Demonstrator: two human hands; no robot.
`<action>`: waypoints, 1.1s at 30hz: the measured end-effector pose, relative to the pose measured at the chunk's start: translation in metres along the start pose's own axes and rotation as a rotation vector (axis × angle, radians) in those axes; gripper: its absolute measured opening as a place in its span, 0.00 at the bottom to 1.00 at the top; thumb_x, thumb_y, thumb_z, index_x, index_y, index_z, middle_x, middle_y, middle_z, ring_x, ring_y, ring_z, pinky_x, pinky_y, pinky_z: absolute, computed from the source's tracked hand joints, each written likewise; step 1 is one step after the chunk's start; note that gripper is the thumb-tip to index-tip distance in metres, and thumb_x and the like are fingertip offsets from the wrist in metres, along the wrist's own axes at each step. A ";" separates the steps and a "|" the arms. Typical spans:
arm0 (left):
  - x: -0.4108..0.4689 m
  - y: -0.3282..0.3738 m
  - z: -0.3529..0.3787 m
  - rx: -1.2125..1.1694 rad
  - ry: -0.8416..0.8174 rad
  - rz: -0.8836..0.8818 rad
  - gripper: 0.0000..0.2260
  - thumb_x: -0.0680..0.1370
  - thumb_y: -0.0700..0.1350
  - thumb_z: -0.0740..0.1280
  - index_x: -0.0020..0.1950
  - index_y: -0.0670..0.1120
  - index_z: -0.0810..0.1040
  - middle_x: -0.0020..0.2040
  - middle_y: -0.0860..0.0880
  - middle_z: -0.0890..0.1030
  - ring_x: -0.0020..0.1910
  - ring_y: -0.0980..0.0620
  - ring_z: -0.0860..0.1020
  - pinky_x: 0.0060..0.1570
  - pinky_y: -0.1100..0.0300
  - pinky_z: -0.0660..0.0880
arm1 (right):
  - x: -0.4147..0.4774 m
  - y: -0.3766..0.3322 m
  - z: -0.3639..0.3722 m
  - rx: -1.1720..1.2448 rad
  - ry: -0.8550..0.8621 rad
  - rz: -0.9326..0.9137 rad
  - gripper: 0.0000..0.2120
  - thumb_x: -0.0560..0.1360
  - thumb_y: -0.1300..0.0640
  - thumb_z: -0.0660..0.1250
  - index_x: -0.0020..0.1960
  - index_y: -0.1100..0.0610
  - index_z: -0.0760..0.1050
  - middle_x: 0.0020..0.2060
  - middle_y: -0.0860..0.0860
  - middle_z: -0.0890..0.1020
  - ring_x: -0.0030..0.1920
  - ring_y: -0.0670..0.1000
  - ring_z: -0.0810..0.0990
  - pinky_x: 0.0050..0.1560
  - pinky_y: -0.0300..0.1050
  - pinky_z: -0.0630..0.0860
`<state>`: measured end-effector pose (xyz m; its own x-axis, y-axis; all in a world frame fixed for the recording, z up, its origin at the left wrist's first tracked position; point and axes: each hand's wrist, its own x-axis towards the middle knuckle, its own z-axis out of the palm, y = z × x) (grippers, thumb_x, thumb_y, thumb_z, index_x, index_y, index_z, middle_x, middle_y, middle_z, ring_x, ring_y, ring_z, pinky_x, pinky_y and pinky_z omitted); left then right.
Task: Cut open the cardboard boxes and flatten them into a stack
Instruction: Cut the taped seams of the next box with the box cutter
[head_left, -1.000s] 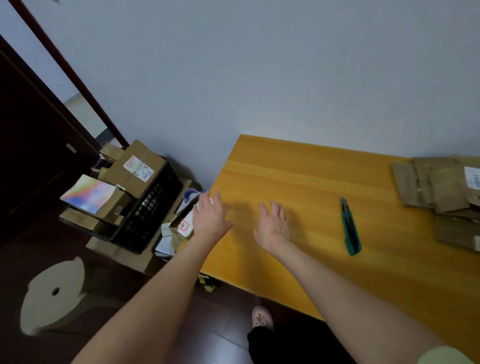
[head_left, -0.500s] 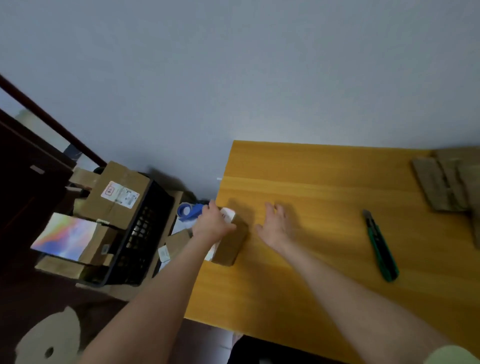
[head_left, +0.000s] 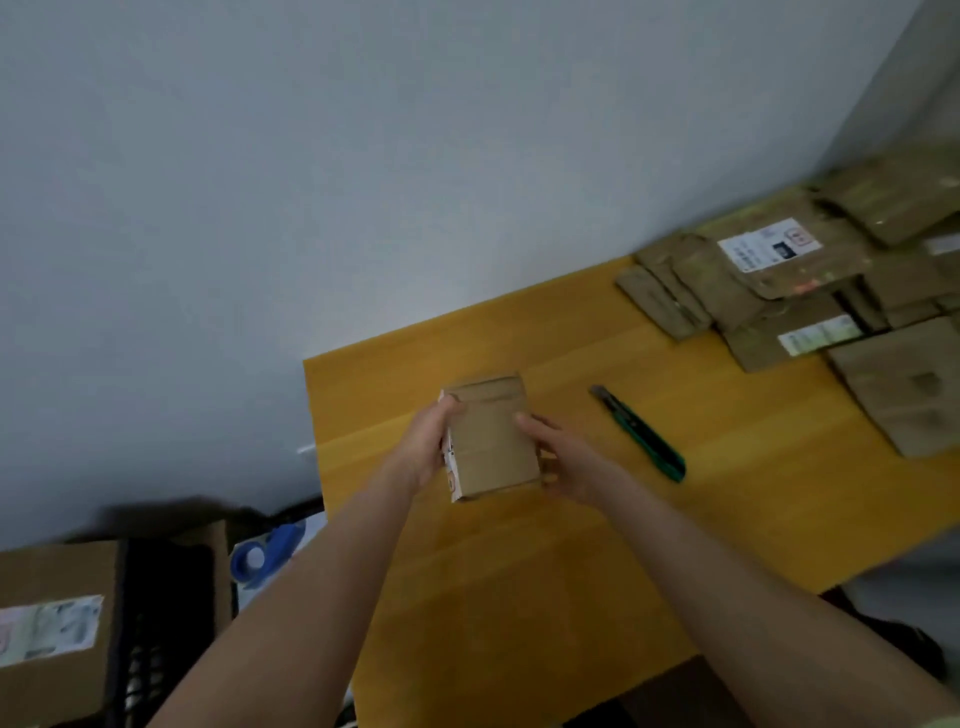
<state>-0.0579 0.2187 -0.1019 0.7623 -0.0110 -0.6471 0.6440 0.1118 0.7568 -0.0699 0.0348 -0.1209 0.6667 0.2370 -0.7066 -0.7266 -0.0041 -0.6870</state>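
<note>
Done: a pile of flattened cardboard (head_left: 779, 291) lies at the far right of the desk (head_left: 519, 597), so I judge that you have several boxes finished.
Left: the small cardboard box (head_left: 491, 441) is not yet cut; one more labelled box (head_left: 52, 623) waits in the black crate (head_left: 156, 623) at the lower left, beside the desk.
Box place: over the left part of the desk, between your hands (I cannot tell if it rests on the wood).
Box look: brown, closed and whole, with a white label on its left side.
Hands: your left hand (head_left: 426, 447) grips the left side and your right hand (head_left: 563, 467) the right side, fingers curled round the edges.
Knife: the green utility knife (head_left: 641, 434) lies on the desk near your right hand, and nobody holds it.
</note>
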 end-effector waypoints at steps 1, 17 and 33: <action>0.002 0.000 0.007 0.017 0.001 -0.002 0.09 0.80 0.45 0.59 0.56 0.46 0.76 0.54 0.43 0.79 0.48 0.47 0.78 0.47 0.53 0.77 | -0.001 0.000 -0.001 0.021 0.044 -0.021 0.41 0.62 0.38 0.76 0.71 0.48 0.66 0.58 0.49 0.76 0.56 0.55 0.76 0.49 0.51 0.77; 0.041 -0.011 0.052 1.614 -0.119 0.625 0.46 0.72 0.59 0.69 0.80 0.46 0.46 0.79 0.46 0.50 0.78 0.46 0.50 0.75 0.48 0.48 | 0.022 -0.010 -0.035 -1.101 0.356 -0.415 0.36 0.73 0.44 0.68 0.76 0.52 0.58 0.72 0.51 0.63 0.74 0.55 0.58 0.72 0.49 0.57; 0.057 -0.007 0.087 1.870 -0.108 0.656 0.43 0.72 0.57 0.70 0.79 0.55 0.48 0.66 0.46 0.66 0.66 0.45 0.67 0.67 0.53 0.64 | 0.040 0.028 -0.125 -1.220 0.667 -0.085 0.21 0.77 0.64 0.61 0.69 0.54 0.65 0.64 0.53 0.72 0.60 0.56 0.71 0.54 0.47 0.71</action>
<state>-0.0132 0.1305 -0.1365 0.8219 -0.4671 -0.3261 -0.4884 -0.8724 0.0187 -0.0425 -0.0774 -0.1899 0.9042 -0.2216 -0.3650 -0.3087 -0.9298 -0.2003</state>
